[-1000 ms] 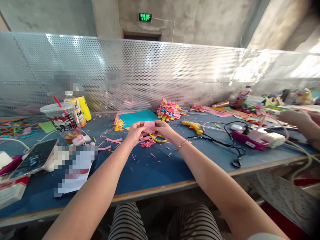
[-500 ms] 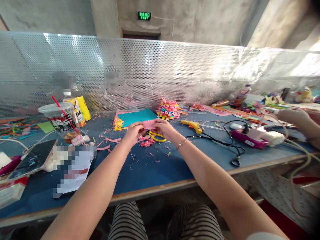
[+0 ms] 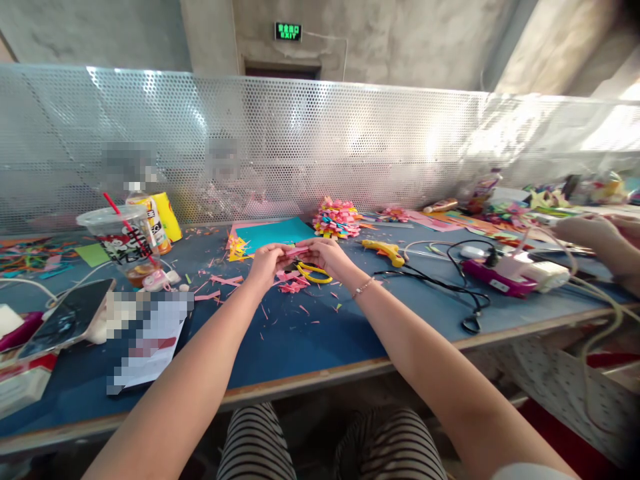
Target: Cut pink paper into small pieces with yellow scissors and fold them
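Note:
A small piece of pink paper (image 3: 297,251) is pinched between my left hand (image 3: 267,267) and my right hand (image 3: 327,253), above the blue table. It shows as a narrow band, and the fingers cover its ends. Just below it lie yellow-handled scissors (image 3: 315,275), whose blades are partly hidden by my left hand. Pink paper scraps (image 3: 293,285) lie beside them. Behind my hands are a sheet of teal paper (image 3: 273,232) and a bunch of yellow paper strips (image 3: 238,248). A ball of pink, yellow and blue paper loops (image 3: 336,219) stands past my right hand.
On the left stand a plastic cup (image 3: 120,240) with a red straw, a bottle and a phone (image 3: 70,317). To the right are a yellow glue gun (image 3: 384,253), black cables and a purple power strip (image 3: 500,277). Another person's hands (image 3: 585,233) work at far right. A perforated metal screen (image 3: 300,147) runs behind.
The pink paper has gone from a flat, wide face to a narrow band between my fingers. My hands stay in nearly the same place.

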Demonstrator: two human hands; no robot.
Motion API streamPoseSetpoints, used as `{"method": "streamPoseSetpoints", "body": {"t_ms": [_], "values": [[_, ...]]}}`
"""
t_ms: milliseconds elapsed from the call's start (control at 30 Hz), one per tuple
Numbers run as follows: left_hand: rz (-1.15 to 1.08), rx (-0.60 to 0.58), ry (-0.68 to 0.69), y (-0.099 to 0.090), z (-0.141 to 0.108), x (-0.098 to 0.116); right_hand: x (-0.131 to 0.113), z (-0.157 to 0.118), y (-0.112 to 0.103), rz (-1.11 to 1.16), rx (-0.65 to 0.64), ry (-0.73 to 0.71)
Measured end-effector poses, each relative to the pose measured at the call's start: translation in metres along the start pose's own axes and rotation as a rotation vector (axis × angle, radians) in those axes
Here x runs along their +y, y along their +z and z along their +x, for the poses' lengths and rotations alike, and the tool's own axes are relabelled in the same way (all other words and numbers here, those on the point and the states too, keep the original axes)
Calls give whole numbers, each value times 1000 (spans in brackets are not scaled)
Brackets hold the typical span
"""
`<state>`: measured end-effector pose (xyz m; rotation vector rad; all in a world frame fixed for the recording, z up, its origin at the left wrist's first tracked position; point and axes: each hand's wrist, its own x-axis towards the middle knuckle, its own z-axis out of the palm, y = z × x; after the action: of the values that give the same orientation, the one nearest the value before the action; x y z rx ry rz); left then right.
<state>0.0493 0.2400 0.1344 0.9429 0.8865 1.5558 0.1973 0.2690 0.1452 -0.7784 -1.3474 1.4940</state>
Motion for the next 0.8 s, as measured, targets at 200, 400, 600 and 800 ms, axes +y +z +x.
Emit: {"method": "streamPoseSetpoints", "body": {"t_ms": [200, 400, 600, 800], "values": [[42, -34, 63, 0, -1, -1, 4, -1, 1, -112, -50, -93], [44, -24, 40, 0, -1, 0, 6, 0, 0, -188, -2, -141], [5, -24, 32, 1, 0, 0, 6, 2, -1, -260, -7, -154], [-8, -30, 30, 0, 0, -1, 6, 4, -3, -270, -23, -166]]}}
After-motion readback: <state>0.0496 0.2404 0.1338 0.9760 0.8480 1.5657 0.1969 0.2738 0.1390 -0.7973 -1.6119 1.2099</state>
